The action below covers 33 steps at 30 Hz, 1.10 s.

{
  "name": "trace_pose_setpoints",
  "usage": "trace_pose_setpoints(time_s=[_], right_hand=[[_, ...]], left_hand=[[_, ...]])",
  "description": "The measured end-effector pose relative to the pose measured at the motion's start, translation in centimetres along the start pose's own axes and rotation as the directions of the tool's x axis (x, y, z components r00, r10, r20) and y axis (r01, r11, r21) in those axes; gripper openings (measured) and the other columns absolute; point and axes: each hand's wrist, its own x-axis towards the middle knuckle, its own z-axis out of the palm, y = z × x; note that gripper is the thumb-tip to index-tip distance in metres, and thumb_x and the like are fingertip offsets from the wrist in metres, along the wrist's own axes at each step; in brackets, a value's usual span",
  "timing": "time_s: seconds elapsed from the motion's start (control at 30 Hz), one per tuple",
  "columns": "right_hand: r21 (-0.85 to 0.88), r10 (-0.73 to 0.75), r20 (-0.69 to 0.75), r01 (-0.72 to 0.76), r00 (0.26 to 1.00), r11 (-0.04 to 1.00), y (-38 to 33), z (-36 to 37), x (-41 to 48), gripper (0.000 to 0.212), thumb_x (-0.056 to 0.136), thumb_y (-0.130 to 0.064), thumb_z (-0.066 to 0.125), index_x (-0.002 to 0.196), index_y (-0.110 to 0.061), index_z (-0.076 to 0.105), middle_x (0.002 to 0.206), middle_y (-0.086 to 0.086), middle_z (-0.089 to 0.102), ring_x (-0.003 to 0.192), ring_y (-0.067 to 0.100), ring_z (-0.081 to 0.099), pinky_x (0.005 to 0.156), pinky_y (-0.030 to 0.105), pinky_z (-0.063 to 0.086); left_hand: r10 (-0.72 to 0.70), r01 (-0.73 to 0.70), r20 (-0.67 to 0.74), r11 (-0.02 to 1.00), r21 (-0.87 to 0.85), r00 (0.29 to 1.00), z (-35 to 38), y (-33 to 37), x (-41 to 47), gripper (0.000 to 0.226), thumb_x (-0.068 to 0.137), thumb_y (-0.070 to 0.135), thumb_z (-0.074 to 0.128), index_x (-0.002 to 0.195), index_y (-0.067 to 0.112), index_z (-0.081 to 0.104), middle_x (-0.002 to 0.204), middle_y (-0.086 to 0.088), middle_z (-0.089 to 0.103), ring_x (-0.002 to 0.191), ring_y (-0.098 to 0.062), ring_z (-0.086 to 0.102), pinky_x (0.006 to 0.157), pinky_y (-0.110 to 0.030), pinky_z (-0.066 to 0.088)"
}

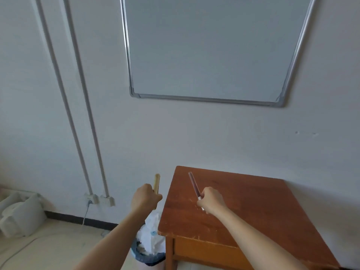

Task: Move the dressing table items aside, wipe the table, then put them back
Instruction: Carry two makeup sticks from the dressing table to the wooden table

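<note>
Right now my left hand (pixel 145 197) is curled in a fist around a pale yellow stick-shaped item (pixel 156 183), whose upper end pokes out toward 12 o'clock; hand and item hang in the air just off the table's left edge; my right hand (pixel 211 200) pinches a slim dark red tube (pixel 193 184) near its white lower end, the tube slanting up toward 11 o'clock; that hand is over the left half of the wooden table (pixel 253 211), and I cannot tell whether the tube's lower tip touches the top; the table is reddish brown, scuffed with pale scratches, its far edge against the wall, a drawer front showing beneath its near edge; at 9 o'clock from the table's near left corner stands a bin (pixel 150 258) lined with a white bag and holding crumpled white paper; on the wall at 12 o'clock from the table hangs a whiteboard (pixel 208 49) in a grey frame; at 10 o'clock from my left hand two grey pipes (pixel 94 133) run down the wall to a pair of sockets (pixel 93 198), one with a plug and a cable trailing to the floor; at 9 o'clock, far left on the floor, sits a white plastic container (pixel 19 215)
</note>
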Motion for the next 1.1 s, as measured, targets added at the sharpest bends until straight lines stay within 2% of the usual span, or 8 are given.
trace_pose_setpoints(time_s=[0.17,0.3,0.43,0.6,0.83,1.0,1.07,1.1], right_hand=[[-0.007,0.107,0.028,-0.107,0.994,0.994,0.3,1.6,2.1,0.017,0.090,-0.015,0.055,0.103,-0.005,0.059,0.083,0.005,0.060,0.048,0.008,0.051,0.043,0.016,0.042],[-0.007,0.169,0.029,-0.169,0.985,0.986,1.0,2.2,4.1,0.017,0.088,-0.015,0.057,0.101,-0.005,0.060,0.081,0.005,0.062,0.049,0.009,0.053,0.050,0.021,0.048],[-0.011,0.199,0.054,-0.199,0.979,0.980,1.5,2.9,7.2,0.016,0.085,-0.015,0.057,0.097,-0.004,0.062,0.074,0.004,0.062,0.049,0.012,0.056,0.059,0.027,0.053],[0.019,0.202,0.094,-0.204,0.975,0.979,1.9,3.9,13.4,0.016,0.087,-0.014,0.055,0.096,-0.004,0.062,0.067,0.002,0.060,0.047,0.011,0.056,0.062,0.028,0.055],[0.055,0.204,0.197,-0.218,0.959,0.974,2.9,4.9,22.8,0.017,0.088,-0.013,0.054,0.100,-0.003,0.060,0.077,0.004,0.061,0.059,0.015,0.061,0.068,0.027,0.057],[0.049,0.187,0.250,-0.205,0.950,0.978,3.3,6.0,27.6,0.007,0.088,-0.012,0.053,0.086,-0.006,0.058,0.074,0.006,0.061,0.046,0.010,0.053,0.056,0.023,0.052],[0.048,0.184,0.260,-0.203,0.948,0.978,3.3,6.6,28.7,0.007,0.088,-0.011,0.053,0.082,-0.007,0.055,0.071,0.005,0.061,0.047,0.011,0.054,0.053,0.022,0.050],[0.052,0.180,0.260,-0.200,0.949,0.978,3.3,6.9,29.2,0.007,0.088,-0.012,0.053,0.083,-0.007,0.056,0.072,0.006,0.062,0.053,0.014,0.059,0.057,0.025,0.053]], left_hand=[[0.025,-0.027,0.105,0.999,0.016,0.994,2.3,0.0,4.3,0.019,0.078,0.019,0.063,0.068,0.011,0.049,0.058,0.002,0.052,0.050,-0.011,0.050,0.046,-0.019,0.035],[0.049,-0.048,0.168,0.999,-0.006,0.985,4.7,0.4,6.6,0.030,0.081,0.020,0.061,0.061,0.013,0.040,0.059,0.001,0.048,0.049,-0.009,0.045,0.043,-0.019,0.030],[0.067,-0.070,0.205,0.998,0.008,0.976,6.5,1.4,8.8,0.017,0.084,0.021,0.059,0.078,0.010,0.047,0.075,-0.003,0.054,0.050,-0.006,0.044,0.042,-0.017,0.028],[0.031,-0.041,0.226,0.998,0.038,0.974,8.8,2.5,13.5,0.014,0.081,0.019,0.058,0.080,0.010,0.047,0.073,-0.001,0.053,0.056,-0.012,0.050,0.043,-0.019,0.031],[-0.061,0.037,0.296,0.996,0.086,0.953,12.9,4.7,21.3,0.018,0.083,0.020,0.058,0.093,0.006,0.055,0.085,-0.006,0.059,0.071,-0.017,0.054,0.048,-0.019,0.035],[-0.114,0.086,0.298,0.991,0.105,0.948,15.5,5.7,24.5,0.016,0.082,0.019,0.059,0.090,0.005,0.056,0.080,-0.004,0.054,0.071,-0.018,0.053,0.054,-0.022,0.038],[-0.131,0.101,0.297,0.988,0.115,0.946,16.4,5.8,25.3,0.017,0.081,0.019,0.059,0.091,0.005,0.057,0.082,-0.008,0.058,0.072,-0.018,0.052,0.060,-0.025,0.041],[-0.138,0.108,0.297,0.987,0.114,0.945,16.8,5.8,25.7,0.017,0.081,0.019,0.059,0.091,0.005,0.057,0.085,-0.009,0.060,0.073,-0.019,0.052,0.063,-0.027,0.042]])
